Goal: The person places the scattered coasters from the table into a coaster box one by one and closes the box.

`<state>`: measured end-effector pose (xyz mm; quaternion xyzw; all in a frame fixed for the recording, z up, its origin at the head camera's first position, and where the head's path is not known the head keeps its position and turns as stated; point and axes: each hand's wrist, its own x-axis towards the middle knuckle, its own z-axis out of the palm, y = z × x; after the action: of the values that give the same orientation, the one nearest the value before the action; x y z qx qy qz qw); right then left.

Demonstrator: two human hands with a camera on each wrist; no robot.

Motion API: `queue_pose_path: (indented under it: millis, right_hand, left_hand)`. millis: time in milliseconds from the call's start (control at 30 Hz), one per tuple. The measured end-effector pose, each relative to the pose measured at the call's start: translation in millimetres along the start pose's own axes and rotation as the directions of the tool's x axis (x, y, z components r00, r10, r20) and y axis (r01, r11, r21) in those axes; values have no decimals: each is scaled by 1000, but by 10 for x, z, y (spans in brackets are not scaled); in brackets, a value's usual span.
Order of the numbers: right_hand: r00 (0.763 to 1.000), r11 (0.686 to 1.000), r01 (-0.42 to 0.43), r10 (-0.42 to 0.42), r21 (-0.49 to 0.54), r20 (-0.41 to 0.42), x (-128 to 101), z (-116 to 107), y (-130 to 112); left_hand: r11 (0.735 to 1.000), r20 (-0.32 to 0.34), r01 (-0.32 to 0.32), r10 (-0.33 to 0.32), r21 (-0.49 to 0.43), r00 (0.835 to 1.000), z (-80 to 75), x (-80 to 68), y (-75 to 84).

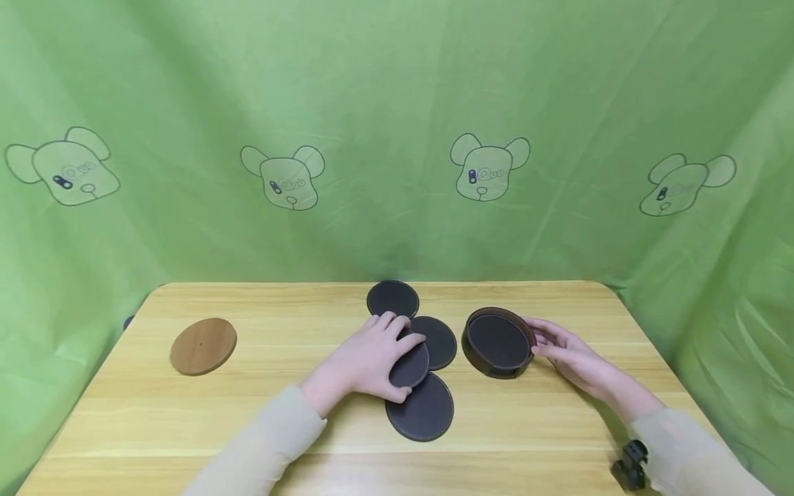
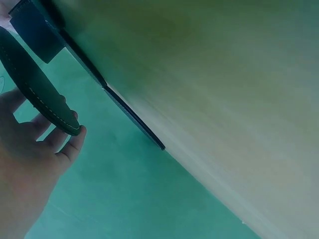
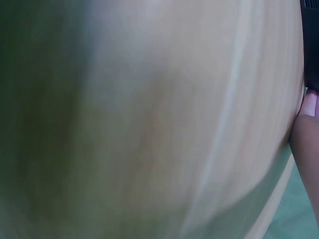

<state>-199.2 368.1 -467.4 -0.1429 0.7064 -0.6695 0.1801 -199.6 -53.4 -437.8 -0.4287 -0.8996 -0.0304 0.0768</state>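
Head view: the left hand [image 1: 372, 358] grips a dark round coaster [image 1: 411, 365] near the middle of the wooden table [image 1: 298, 406], fingers curled over its far edge and thumb under its near edge. Three more dark coasters lie flat around it: one [image 1: 393, 299] at 12 o'clock, one [image 1: 439, 341] at 2 o'clock, partly tucked under the held one, and one [image 1: 422, 412] at 6 o'clock. At 3 o'clock stands a round brown coaster holder [image 1: 498, 342], tilted toward the camera; the right hand [image 1: 567, 351] holds its right rim with curled fingers. A round wooden disc [image 1: 203, 346] lies well apart at 9 o'clock. A green curtain [image 1: 397, 103] hangs behind.

Left wrist view: the fingers [image 2: 70, 147] curl around the stitched edge of the coaster [image 2: 35, 94], lifted off the table [image 2: 224, 99].

Right wrist view: blurred table [image 3: 149, 119]; one fingertip [image 3: 309, 107] at 3 o'clock touches a dark edge.
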Motion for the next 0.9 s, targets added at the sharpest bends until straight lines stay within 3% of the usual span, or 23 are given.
queue_pose_path:
  millis: [367, 633, 900]
  right_hand:
    - [999, 999, 33, -33, 16, 28, -1, -15, 17]
    - [999, 999, 30, -30, 23, 24, -4, -18, 40]
    - [999, 999, 27, -27, 21, 26, 0, -28, 31]
  left_hand:
    - [999, 5, -24, 24, 31, 1000, 43, 223, 93]
    - [999, -31, -51, 51, 11, 998, 69, 417, 176]
    - [995, -58, -83, 87, 61, 995, 66, 630, 268]
